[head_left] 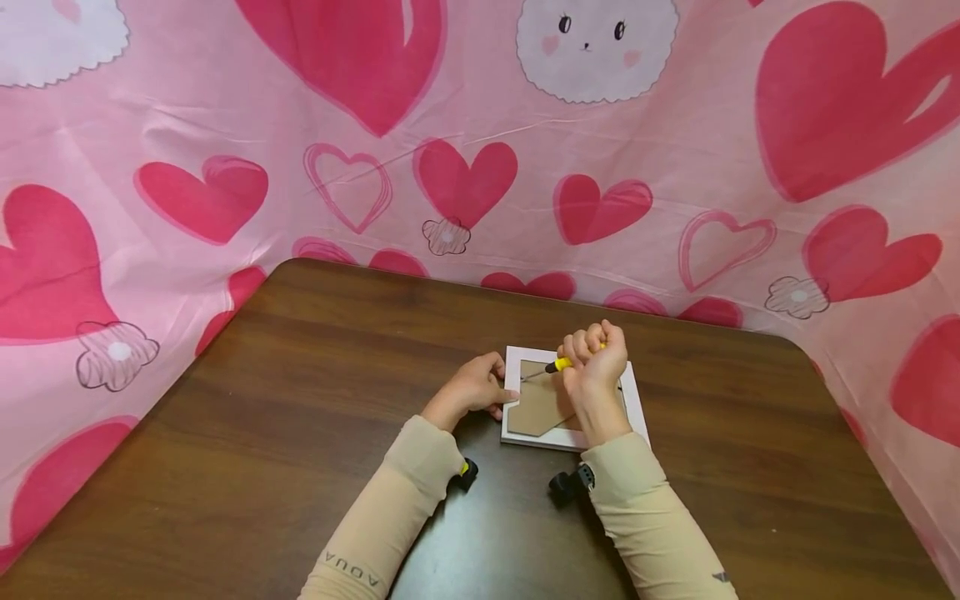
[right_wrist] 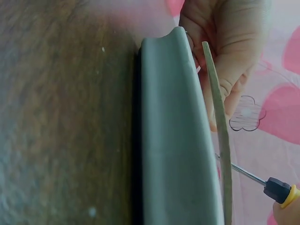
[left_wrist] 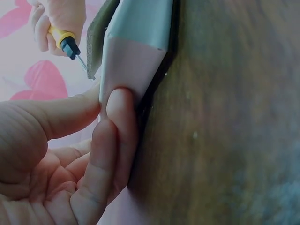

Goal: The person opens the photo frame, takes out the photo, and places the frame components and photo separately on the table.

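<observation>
A white picture frame (head_left: 636,404) lies back side up on the table, with a brown backing board (head_left: 534,410) in it. One edge of the board stands raised above the frame's rim in the right wrist view. My left hand (head_left: 477,385) pinches the frame's left side, thumb on top and fingers against the outer face. My right hand (head_left: 596,367) grips a screwdriver (head_left: 561,364) by its yellow and black handle, fist closed. Its metal shaft slants down to the left, the tip at the board's left edge by the inner rim.
The brown wooden table (head_left: 322,375) spreads around the frame on all sides. A pink cloth (head_left: 517,192) with hearts hangs behind and beside it. Black wrist cameras (head_left: 567,486) sit under both beige sleeves (head_left: 637,492), close above the table.
</observation>
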### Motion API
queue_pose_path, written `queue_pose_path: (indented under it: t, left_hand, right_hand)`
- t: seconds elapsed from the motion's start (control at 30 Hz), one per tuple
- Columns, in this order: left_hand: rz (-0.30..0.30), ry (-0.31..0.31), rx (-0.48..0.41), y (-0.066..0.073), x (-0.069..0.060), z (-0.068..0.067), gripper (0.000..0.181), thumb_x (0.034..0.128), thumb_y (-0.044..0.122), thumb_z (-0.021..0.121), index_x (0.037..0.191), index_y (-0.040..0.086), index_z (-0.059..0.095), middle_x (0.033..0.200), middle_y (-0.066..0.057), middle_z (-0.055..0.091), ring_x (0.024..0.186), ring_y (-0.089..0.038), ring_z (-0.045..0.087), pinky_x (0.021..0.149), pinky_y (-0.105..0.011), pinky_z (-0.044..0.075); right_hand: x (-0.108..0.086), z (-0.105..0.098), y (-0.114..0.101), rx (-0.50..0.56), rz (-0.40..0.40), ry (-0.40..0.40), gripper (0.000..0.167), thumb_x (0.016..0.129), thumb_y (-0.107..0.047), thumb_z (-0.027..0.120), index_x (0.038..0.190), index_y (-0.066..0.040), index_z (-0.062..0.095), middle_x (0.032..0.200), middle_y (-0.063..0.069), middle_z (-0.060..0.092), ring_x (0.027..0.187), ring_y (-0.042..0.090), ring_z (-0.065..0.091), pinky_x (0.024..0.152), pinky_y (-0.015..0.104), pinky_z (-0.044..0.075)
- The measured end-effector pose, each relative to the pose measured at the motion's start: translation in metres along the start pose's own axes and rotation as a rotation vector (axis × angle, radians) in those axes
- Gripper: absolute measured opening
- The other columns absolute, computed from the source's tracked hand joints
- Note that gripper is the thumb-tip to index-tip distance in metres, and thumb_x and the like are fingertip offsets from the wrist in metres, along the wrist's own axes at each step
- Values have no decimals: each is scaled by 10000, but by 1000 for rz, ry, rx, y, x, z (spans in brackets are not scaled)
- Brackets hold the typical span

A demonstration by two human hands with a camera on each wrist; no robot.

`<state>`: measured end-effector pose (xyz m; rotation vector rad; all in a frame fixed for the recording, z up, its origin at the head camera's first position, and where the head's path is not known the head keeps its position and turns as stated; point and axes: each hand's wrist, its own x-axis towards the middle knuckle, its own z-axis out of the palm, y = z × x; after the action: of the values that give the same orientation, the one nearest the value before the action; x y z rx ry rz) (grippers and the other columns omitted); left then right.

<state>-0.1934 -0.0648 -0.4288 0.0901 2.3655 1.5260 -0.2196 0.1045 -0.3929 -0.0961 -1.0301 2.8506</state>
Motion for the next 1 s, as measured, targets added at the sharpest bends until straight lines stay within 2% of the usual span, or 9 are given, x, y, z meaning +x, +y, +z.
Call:
queue_pose_path:
  t: [0.27, 0.57, 0.7, 0.83, 1.0]
  left_hand:
    - [11, -7, -12, 0, -1, -1, 320, 864, 79, 761, 998, 0, 482, 567, -27, 533, 454, -113, 570, 541, -226, 480]
    - [10, -17, 6, 1, -1, -2, 323, 862, 81, 764, 992, 12, 477, 570, -28, 534, 449, -110, 564, 519, -220, 473]
    - [21, -18, -1, 0, 0, -3, 327, 857, 72, 766, 984, 10, 471, 570, -28, 531, 441, -109, 555, 503, -219, 467]
    - [27, -30, -24, 0, 0, -4, 323, 856, 40, 757, 972, 0, 457, 567, -32, 538, 434, -105, 556, 491, -214, 472]
    - [31, -38, -33, -1, 1, -3, 319, 858, 37, 754, 971, 1, 457, 566, -30, 541, 435, -100, 559, 490, -212, 474]
  right_hand:
    - [2, -1, 2, 27, -29, -22, 582, 1040, -239, 253, 465, -162, 291, 369, -57, 244, 429, 139, 84, 562, 298, 93]
    - [2, 1, 4, -37, -7, -81, 584, 1045, -244, 235, 468, -167, 282, 372, -66, 255, 384, 114, 136, 512, 272, 189]
    - [2, 9, 9, -93, -48, -148, 577, 1047, -216, 216, 475, -159, 266, 372, -73, 251, 354, 91, 183, 509, 287, 124]
    - [1, 20, 16, -133, -113, -205, 556, 1032, -163, 228, 477, -155, 257, 374, -86, 246, 362, 82, 154, 484, 288, 58]
    - [-1, 33, 22, -190, -171, -255, 534, 1017, -113, 247, 486, -152, 285, 393, -108, 253, 363, 54, 152, 440, 267, 44]
